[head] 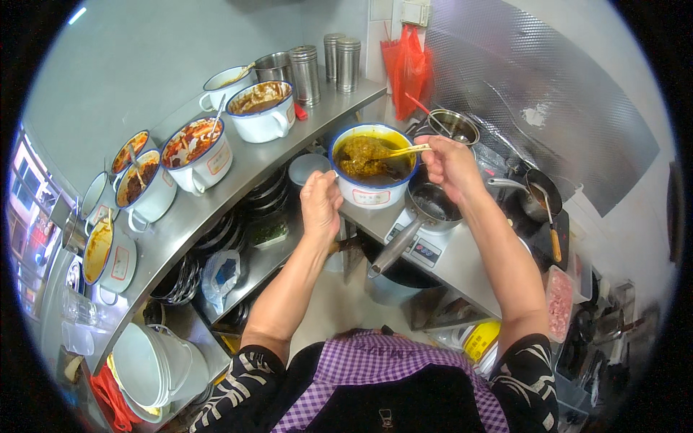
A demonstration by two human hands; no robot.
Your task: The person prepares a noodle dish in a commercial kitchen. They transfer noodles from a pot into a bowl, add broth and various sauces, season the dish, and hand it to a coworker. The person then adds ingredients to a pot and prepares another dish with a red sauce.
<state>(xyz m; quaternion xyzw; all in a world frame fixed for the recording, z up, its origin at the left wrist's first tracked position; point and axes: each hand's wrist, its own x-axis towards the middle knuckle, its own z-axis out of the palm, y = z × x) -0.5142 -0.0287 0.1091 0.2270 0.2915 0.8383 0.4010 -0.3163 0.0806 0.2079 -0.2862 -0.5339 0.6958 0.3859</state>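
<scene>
A white enamel pot (399, 195) with a blue rim and a label stands before me at the counter corner. Dark brown liquid and a thick yellow-brown paste fill part of it. Closed at its left side is my left hand (320, 203), gripping the handle, which the fingers hide. From the right, my right hand (449, 165) pinches the pale handle of a yellow-stained spoon (403, 151). A lump of paste (365, 154) covers the spoon's far end above the liquid. Close below my right hand, a small long-handled pan (430, 203) rests on an electronic scale (425, 251).
Several enamel pots (208, 176) of sauce line the steel shelf at left, beside steel canisters (306, 76). A steel pot (470, 135) with a red-handled utensil stands behind my right hand. Further right are a dark saucepan (543, 192) and minced meat (559, 303). White buckets (157, 365) sit lower left.
</scene>
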